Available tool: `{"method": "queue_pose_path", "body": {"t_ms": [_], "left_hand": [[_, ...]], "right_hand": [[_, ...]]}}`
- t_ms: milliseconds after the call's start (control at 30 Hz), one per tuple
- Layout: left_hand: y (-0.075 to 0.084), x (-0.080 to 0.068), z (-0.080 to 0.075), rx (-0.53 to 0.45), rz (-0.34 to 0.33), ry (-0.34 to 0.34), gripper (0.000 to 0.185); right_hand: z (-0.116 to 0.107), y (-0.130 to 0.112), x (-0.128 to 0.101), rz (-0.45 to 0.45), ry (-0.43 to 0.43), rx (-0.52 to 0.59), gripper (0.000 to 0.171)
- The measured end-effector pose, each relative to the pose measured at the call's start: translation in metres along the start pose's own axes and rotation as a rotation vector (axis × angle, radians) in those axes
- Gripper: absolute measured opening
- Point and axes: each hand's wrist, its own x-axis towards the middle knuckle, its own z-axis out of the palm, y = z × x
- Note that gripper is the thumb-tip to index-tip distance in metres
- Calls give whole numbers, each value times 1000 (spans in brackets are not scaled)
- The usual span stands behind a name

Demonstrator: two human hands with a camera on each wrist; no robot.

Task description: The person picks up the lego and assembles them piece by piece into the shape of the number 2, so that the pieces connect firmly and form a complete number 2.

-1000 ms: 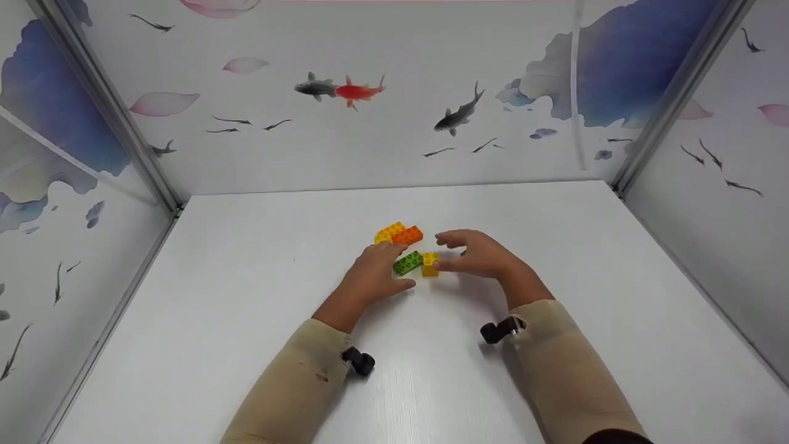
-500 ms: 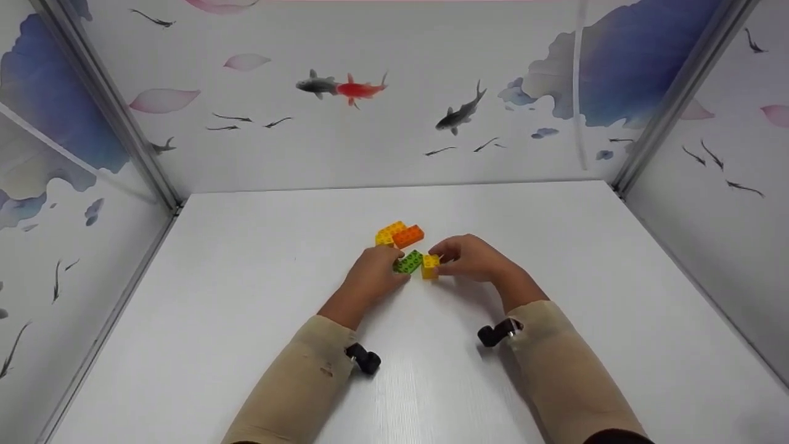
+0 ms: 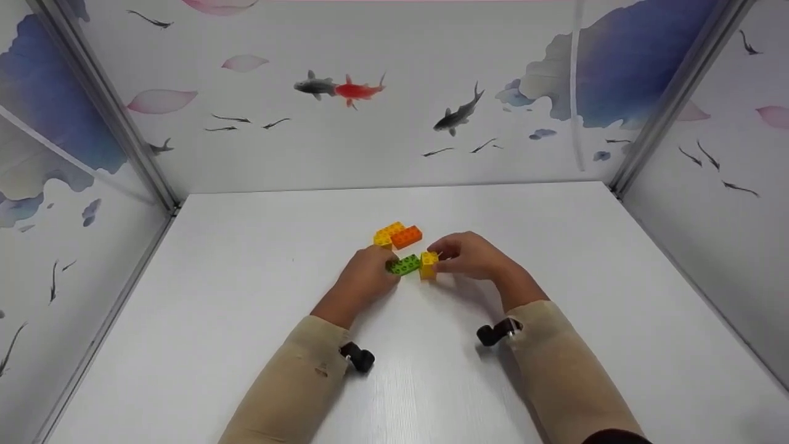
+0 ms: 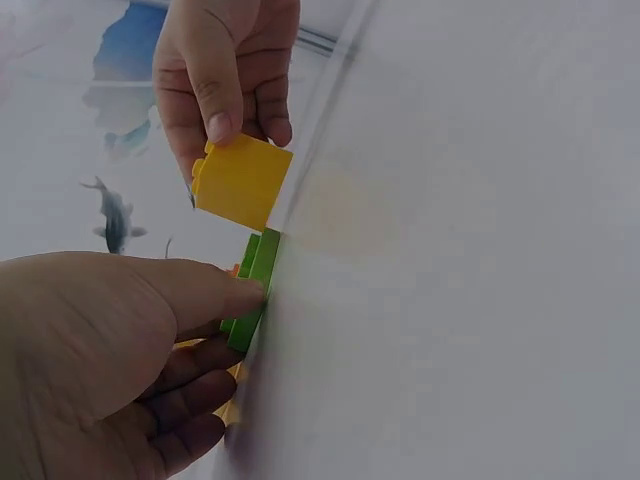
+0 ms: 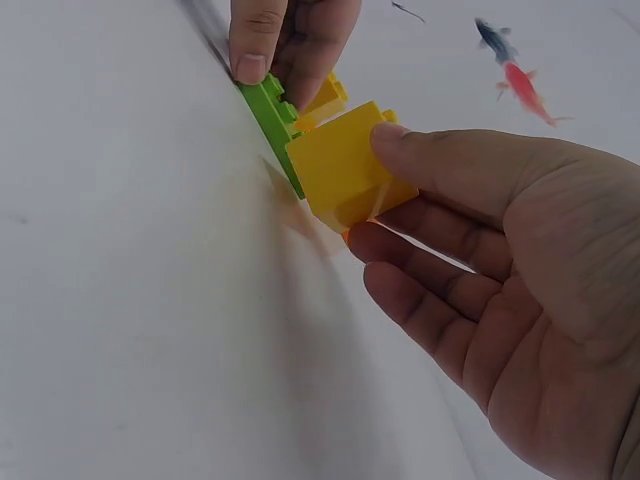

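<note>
Between thumb and fingers, my left hand (image 3: 367,271) pinches a green studded building brick (image 3: 405,265) by its left end. My right hand (image 3: 471,256) grips a yellow square block (image 3: 428,265), its thumb on the near side. In the head view the green brick's right end meets the left side of that block. The left wrist view has the yellow block (image 4: 243,182) at the end of the green brick (image 4: 262,265), near the tabletop. Seen from the right wrist, the block (image 5: 345,165) covers part of the green brick (image 5: 262,110).
Just behind my left hand lie an orange brick (image 3: 407,237) and a longer yellow brick (image 3: 389,232), side by side. The white table (image 3: 259,246) is enclosed by printed panels at the back (image 3: 394,148) and both sides.
My left fingers have closed on the green brick, which has turned a little and shifted slightly left. My right fingers, spread earlier, have come together around the yellow block.
</note>
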Motion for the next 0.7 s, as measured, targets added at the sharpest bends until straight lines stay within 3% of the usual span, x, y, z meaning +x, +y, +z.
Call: {"method": "queue_pose_path", "body": {"t_ms": [333,700], "left_hand": [[-14,-12,-15,-103,-62,-81,35],[-50,-19,-35,-152,-90,-146,37]], "right_hand": [[12,-27,-1,-37,16,18,36],[39,-62,1,-161,9,-2,38]]}}
